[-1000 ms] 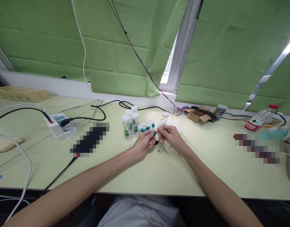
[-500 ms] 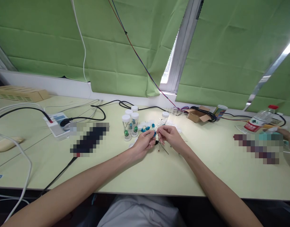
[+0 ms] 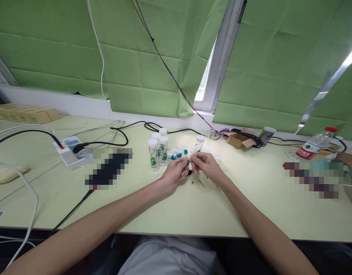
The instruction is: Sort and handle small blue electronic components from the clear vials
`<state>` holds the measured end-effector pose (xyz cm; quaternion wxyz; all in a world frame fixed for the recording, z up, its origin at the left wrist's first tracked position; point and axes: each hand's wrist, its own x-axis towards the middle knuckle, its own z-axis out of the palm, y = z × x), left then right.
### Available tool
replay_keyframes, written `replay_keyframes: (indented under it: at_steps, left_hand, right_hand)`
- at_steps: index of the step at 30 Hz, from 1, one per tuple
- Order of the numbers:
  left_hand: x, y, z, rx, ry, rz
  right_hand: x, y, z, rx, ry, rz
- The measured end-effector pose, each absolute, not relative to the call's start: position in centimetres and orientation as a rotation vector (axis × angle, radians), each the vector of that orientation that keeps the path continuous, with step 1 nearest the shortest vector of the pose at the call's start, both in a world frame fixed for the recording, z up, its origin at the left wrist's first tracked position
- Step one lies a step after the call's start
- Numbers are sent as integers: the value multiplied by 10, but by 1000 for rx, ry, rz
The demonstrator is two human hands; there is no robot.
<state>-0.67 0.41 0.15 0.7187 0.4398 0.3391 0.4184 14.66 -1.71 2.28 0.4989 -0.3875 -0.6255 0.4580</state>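
My left hand (image 3: pixel 176 172) is closed, pinching a small shiny blue piece (image 3: pixel 187 162) between thumb and fingers. Right beside it, the fingers of my right hand (image 3: pixel 203 162) are pinched together at the blue piece; what they hold, if anything, is too small to make out. Behind the hands lie several more blue pieces (image 3: pixel 179 155) among white caps. To the left stand several clear tubes with white lids (image 3: pixel 153 154), some with a green piece inside. Thin dark sticks (image 3: pixel 199 180) lie on the table under my right hand.
On the left are a power strip (image 3: pixel 68 152) and a blurred dark object (image 3: pixel 108 170) with a cable. An open cardboard box (image 3: pixel 240 140), a printed can (image 3: pixel 266 136) and a water bottle (image 3: pixel 315 147) stand at the right. Another person's hand (image 3: pixel 347 159) is at the far right.
My right hand has shifted very slightly left, closer to the blue piece. My left hand keeps its place and its pinch.
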Motion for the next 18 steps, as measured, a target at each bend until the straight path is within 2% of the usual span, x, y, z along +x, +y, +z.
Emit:
replay_keyframes:
  at_steps: [12, 18]
  left_hand:
    - [-7, 3, 5, 937, 769, 978]
    - [-7, 5, 4, 938, 762, 1011]
  right_hand:
    - [145, -14, 18, -951, -1492, 1071]
    - [142, -12, 12, -950, -1297, 1179]
